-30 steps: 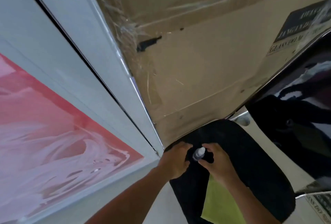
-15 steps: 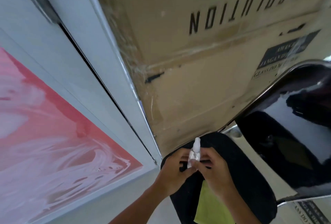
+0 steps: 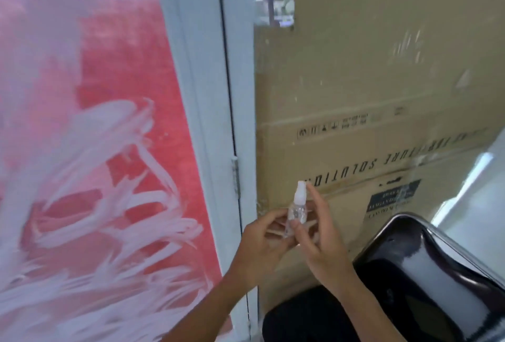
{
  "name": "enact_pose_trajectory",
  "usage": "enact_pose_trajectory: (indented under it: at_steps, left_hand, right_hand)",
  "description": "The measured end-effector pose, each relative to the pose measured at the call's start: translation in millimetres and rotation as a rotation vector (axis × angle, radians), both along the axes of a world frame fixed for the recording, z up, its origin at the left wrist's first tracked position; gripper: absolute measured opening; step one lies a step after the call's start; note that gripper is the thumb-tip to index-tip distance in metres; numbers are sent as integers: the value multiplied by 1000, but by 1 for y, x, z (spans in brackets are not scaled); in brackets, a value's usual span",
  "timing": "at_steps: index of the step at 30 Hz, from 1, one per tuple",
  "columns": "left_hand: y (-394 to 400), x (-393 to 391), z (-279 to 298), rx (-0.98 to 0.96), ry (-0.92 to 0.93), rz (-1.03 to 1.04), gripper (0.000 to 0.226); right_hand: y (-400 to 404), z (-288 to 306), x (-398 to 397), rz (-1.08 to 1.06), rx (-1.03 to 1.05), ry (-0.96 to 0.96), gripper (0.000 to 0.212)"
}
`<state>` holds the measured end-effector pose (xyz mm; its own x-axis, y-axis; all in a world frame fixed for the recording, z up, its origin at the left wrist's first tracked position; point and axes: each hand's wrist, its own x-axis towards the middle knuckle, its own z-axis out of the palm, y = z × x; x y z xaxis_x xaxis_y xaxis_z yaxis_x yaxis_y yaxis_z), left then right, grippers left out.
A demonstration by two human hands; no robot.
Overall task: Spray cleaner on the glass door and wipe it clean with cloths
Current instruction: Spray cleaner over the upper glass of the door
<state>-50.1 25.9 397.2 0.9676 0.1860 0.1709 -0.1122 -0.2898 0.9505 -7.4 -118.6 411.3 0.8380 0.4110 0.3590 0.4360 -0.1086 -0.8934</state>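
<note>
A small clear spray bottle (image 3: 296,212) with a white nozzle stands upright between both hands, low in the middle of the view. My left hand (image 3: 262,243) holds its lower body from the left with curled fingers. My right hand (image 3: 319,243) pinches the bottle from the right, with the thumb on its front and the index finger raised beside the nozzle. The glass door (image 3: 382,74) is right behind the bottle; brown cardboard with printed lettering shows through it. No cloth is visible now.
The white door frame (image 3: 202,95) with a hinge (image 3: 235,175) runs down the middle. Left of it is a red panel (image 3: 95,150) smeared with white streaks. A glossy black chair (image 3: 426,273) with a chrome rim stands at the lower right.
The view has swung upward and to the left, and the hands have lifted the bottle from over the black seat up in front of the glass. The green cloth has left the view.
</note>
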Motion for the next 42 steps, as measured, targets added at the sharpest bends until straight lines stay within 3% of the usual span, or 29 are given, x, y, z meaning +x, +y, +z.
enact_pose_trajectory:
  at_steps: [3,10,13,20,29,33,35,38,42]
  left_hand:
    - [17,-18,47,11,-91,6,31]
    - [59,-75,119,149,-257,9,32]
    - [98,-107,159,274,-356,60,38]
    - [207,-182,273,589,-566,345,42]
    - [291,-257,370,833,-637,599,33]
    - [306,-274,397,883,-658,619,33]
    - [311,-278,406,901,-675,629,33]
    - [316,-279,412,894,-704,638,31]
    - [313,-272,411,886,-733,622,28]
  right_hand:
    - [16,48,-15,-3,4,-114,74]
    - [55,130,-63,-18,11,-335,65]
    - [82,174,-85,-35,106,-409,61]
    - [151,288,-133,158,520,-282,52]
    - [203,358,-159,851,901,160,39]
    - [219,366,-153,1362,917,279,31]
    - [226,370,-154,1458,916,267,27]
    - [235,376,-156,1530,876,225,47]
    - [241,383,-151,1539,795,190,49]
